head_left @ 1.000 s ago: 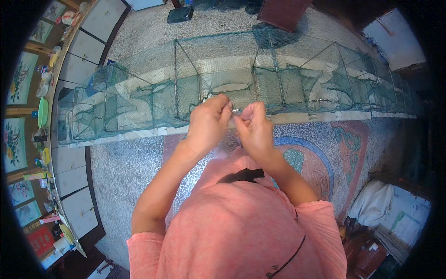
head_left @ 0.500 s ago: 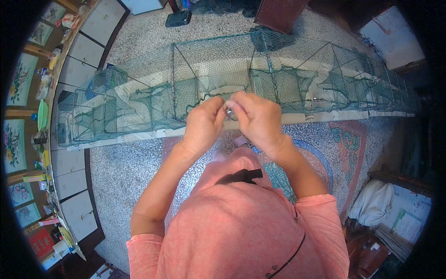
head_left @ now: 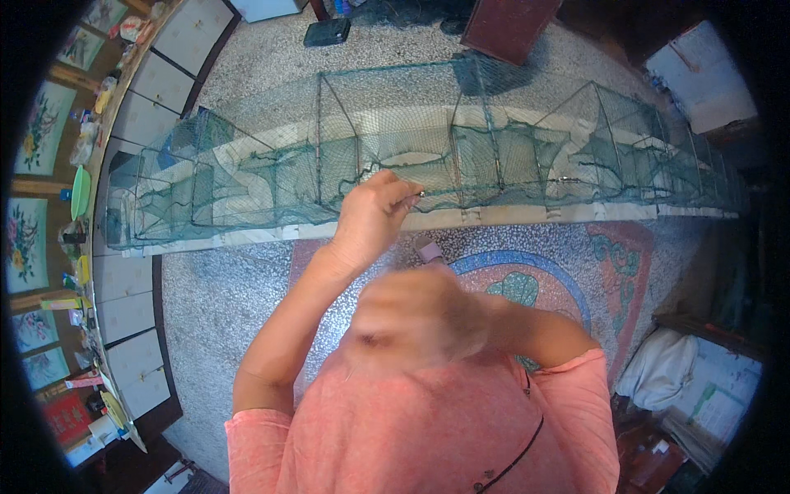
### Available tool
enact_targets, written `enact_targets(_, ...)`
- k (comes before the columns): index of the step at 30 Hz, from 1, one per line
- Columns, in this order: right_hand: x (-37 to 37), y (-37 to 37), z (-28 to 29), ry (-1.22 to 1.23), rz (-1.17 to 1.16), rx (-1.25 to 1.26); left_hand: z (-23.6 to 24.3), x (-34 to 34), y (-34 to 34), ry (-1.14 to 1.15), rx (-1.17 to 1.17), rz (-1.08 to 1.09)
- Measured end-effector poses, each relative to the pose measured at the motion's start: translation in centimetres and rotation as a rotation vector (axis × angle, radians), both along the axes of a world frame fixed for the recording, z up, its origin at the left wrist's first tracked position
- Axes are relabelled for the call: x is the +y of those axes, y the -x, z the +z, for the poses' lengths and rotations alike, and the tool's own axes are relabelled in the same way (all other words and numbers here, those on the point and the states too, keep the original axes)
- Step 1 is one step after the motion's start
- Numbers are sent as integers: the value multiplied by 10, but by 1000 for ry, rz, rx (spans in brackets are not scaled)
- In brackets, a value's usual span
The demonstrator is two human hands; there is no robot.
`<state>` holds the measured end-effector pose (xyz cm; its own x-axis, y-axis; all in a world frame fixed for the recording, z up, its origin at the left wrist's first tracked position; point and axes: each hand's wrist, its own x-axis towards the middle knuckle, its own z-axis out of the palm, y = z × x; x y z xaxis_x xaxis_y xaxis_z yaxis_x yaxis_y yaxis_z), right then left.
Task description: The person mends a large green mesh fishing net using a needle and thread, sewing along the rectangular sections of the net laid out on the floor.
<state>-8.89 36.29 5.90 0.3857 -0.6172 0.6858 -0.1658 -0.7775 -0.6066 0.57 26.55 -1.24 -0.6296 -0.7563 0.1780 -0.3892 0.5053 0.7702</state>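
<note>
A long folding net trap [head_left: 411, 140] of green mesh over thin dark rectangular frames stretches from left to right before me. At its near side my left hand [head_left: 374, 216] is closed in a pinch, thumb against fingers. A small dark, shiny bit [head_left: 422, 194] shows at the fingertips, too small to name. My right hand [head_left: 420, 317] is close to my chest, apart from the net and smeared by motion. Its fingers cannot be made out, nor anything in them.
Under the net lies a long pale board or bench [head_left: 494, 216]. White cabinets [head_left: 132, 284] with cluttered tops line the left. A dark red panel [head_left: 510, 29] and a black box [head_left: 327, 31] are beyond the net. A white sack [head_left: 658, 370] sits at the right.
My right hand has left the left one at the net and come back toward my chest. My left hand stays pinched near the net's edge. The whole view has shifted slightly.
</note>
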Motion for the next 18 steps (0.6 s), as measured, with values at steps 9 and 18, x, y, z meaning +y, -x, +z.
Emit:
enact_targets(9,9,16,26,-51,51,101,-9,1,-5,185,57,5)
enact_targets(18,-5,35,91,-332,-79,-680,-14,10,-8,213,68,-18)
